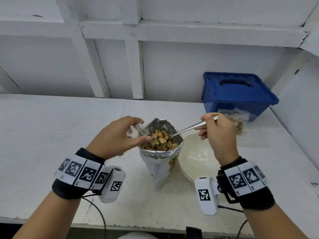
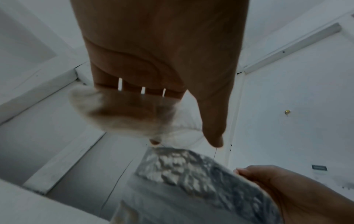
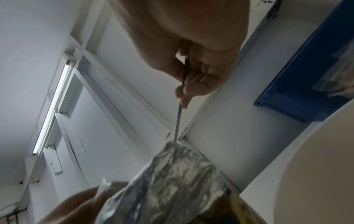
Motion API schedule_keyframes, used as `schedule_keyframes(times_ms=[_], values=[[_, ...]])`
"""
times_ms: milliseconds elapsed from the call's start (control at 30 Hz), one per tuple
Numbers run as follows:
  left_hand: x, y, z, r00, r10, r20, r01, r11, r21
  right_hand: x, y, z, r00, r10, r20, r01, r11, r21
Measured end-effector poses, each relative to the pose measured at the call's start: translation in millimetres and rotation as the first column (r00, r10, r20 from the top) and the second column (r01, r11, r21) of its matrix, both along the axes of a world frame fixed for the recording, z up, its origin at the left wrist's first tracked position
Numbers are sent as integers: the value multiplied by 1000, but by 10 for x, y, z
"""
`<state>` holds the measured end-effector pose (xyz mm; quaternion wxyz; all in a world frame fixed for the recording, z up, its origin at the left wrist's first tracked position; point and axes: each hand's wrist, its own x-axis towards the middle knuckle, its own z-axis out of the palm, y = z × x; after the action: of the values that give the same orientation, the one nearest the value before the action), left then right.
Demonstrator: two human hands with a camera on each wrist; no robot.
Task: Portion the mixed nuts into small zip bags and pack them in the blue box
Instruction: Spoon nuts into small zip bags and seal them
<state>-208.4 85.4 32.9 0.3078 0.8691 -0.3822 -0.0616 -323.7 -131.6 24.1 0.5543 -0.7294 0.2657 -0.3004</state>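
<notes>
An open foil pouch of mixed nuts [image 1: 159, 159] stands upright at the table's middle; its silver lining also shows in the wrist views [image 2: 193, 171] [image 3: 172, 174]. My left hand [image 1: 120, 135] holds a small clear zip bag [image 1: 138, 130] [image 2: 118, 110] at the pouch's left rim, thumb and fingers curled round it. My right hand [image 1: 217, 131] grips a metal spoon [image 1: 188, 128] [image 3: 179, 119] by its handle, the bowl dipped into the nuts [image 1: 160, 140]. The blue box [image 1: 236, 94] sits lidded at the back right. A filled zip bag [image 1: 239, 121] lies in front of it.
A cream bowl [image 1: 196, 159] sits just right of the pouch, beneath my right wrist. White wall panels close off the back and the right side. The table's front edge runs close below my forearms, with cables hanging there.
</notes>
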Motion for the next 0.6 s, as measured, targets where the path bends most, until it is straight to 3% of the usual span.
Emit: schedule_keyframes(times_ms=[133,300,433,600], values=[[57,-19,52,989,-66,130,49,990,131,-11,-99,77,999,-37,30,37,999,9],[42,-101,73,979,-110,170,74,976,203,-27,-171,185,997,-39,71,35,998,53],[3,-194,74,982,-123,144,99,982,164,4,-141,217,996,-11,91,4,998,70],[-12,-260,33,987,-123,106,114,989,92,74,-17,271,994,55,89,-54,998,-16]])
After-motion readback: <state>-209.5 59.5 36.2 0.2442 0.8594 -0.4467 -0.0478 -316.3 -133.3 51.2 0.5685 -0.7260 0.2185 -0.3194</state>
